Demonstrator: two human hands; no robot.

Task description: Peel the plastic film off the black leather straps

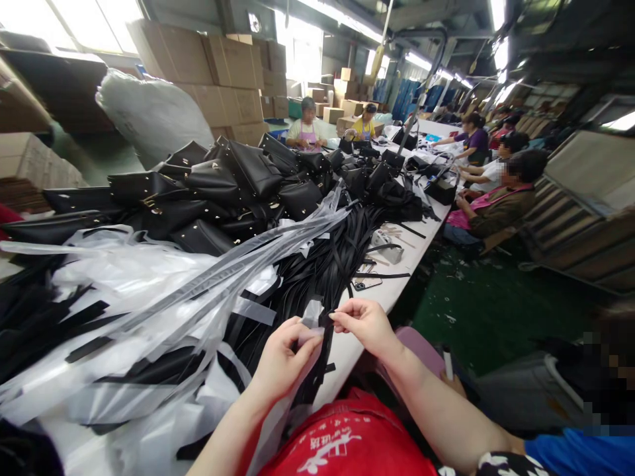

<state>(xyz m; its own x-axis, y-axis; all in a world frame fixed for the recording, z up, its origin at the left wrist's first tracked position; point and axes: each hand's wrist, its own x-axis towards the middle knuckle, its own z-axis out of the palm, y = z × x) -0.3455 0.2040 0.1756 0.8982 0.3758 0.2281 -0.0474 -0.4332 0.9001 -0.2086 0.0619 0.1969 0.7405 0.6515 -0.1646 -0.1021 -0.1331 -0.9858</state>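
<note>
My left hand (pixel 282 354) pinches a clear plastic sleeve (pixel 313 311) between thumb and fingers. Close beside it, my right hand (pixel 366 328) has its thumb and forefinger closed on the end of a black strap (pixel 328 321). The two hands are a short way apart over the table's near edge. Beyond them lies a heap of long black straps (pixel 342 248). Long clear plastic sleeves (pixel 218 281) spread across the left side, partly over the straps. How far the strap reaches into the sleeve I cannot tell.
Black handbags (pixel 251 168) are piled at the back left. A phone (pixel 366 285) and a grey tape dispenser (pixel 387 246) lie on the white table (pixel 417 254). Co-workers sit along the right side, one in a pink apron (pixel 466 215). Cardboard boxes (pixel 233 63) stand behind.
</note>
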